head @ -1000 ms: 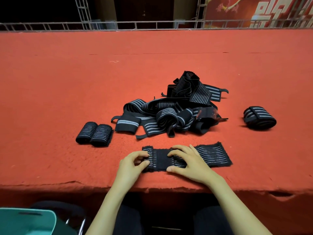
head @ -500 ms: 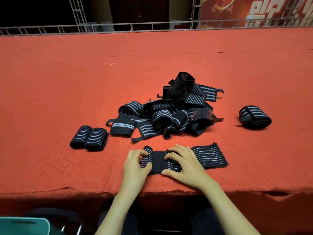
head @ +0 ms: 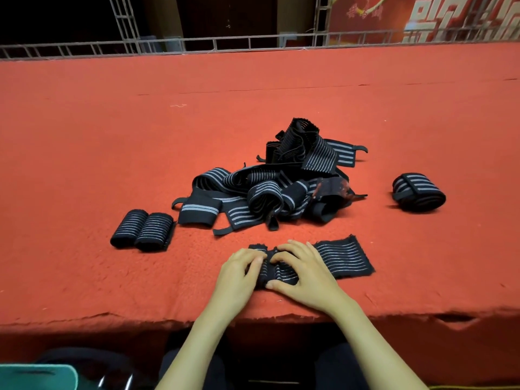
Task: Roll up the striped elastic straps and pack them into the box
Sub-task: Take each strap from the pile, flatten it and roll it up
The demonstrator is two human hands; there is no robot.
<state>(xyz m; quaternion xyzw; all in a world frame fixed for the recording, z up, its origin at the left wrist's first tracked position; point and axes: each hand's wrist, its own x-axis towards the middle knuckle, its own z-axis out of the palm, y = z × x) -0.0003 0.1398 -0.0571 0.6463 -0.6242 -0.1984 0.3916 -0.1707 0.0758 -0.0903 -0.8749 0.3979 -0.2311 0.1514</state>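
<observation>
A broad counter [head: 84, 164] covered in fuzzy red felt, frayed along its near edge, carries everything. At its middle sits a tangled pile [head: 270, 190] of black ribbed elastic straps with pale grey stripes, some folded and some looping upward. Near the front edge lies one strap [head: 343, 257], its long axis running left to right. Its flat, ragged free end points right, and its left end is wound into a short cylinder whose axis runs away from the person. The left hand [head: 239, 274] and right hand [head: 304, 274] meet on that wound part, each grip clamped on it with curled fingers. A single roll [head: 419, 192] lies well to the right, and two rolls [head: 142, 230] touch side by side at the left.
</observation>
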